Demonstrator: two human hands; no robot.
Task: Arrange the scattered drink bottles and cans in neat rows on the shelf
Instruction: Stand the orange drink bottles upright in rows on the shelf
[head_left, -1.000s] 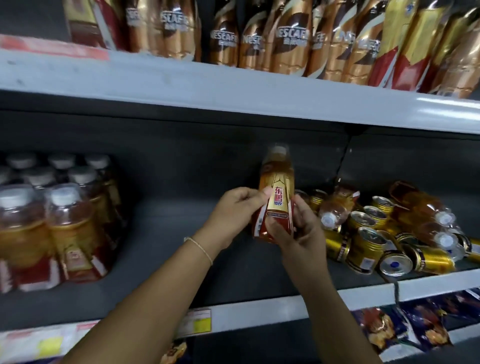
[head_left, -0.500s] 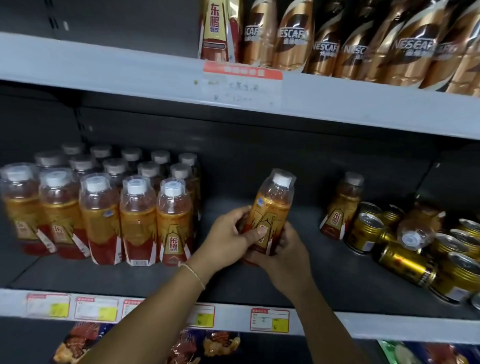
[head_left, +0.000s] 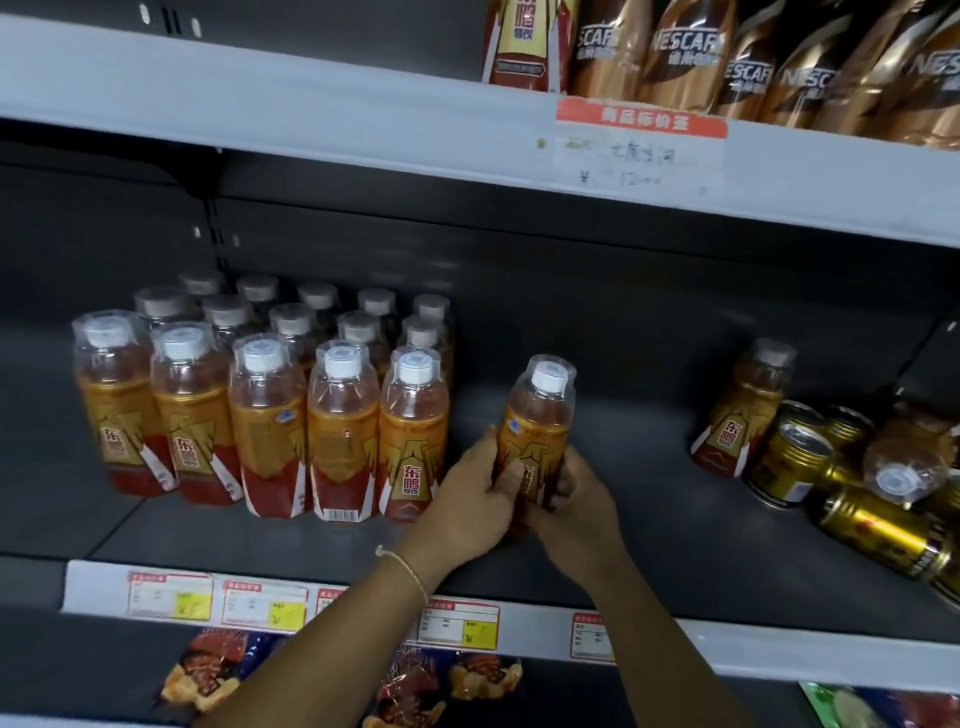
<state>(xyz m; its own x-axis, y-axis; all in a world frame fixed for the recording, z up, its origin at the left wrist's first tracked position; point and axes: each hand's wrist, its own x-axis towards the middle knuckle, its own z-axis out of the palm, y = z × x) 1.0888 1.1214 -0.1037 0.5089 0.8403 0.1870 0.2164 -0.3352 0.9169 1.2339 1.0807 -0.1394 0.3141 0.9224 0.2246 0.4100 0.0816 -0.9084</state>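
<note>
An orange drink bottle (head_left: 537, 421) with a white cap stands nearly upright on the dark shelf (head_left: 649, 519), tilted slightly right. My left hand (head_left: 467, 499) grips its lower left side and my right hand (head_left: 576, 512) grips its lower right. To the left, several matching bottles (head_left: 337, 415) stand in neat rows, a short gap away. At the right lies a jumble: one upright bottle (head_left: 743, 410), a bottle on its side (head_left: 898, 470) and several gold cans (head_left: 878, 530).
The upper shelf (head_left: 363, 119) overhangs close above and holds brown coffee bottles (head_left: 737, 57). Price tags (head_left: 260, 605) line the front edge. Snack packs (head_left: 218, 675) sit on the shelf below. Bare shelf lies between the held bottle and the jumble.
The bottle has travelled left from the jumble toward the neat rows and dropped to the shelf surface, both hands still on it. The view has swung left.
</note>
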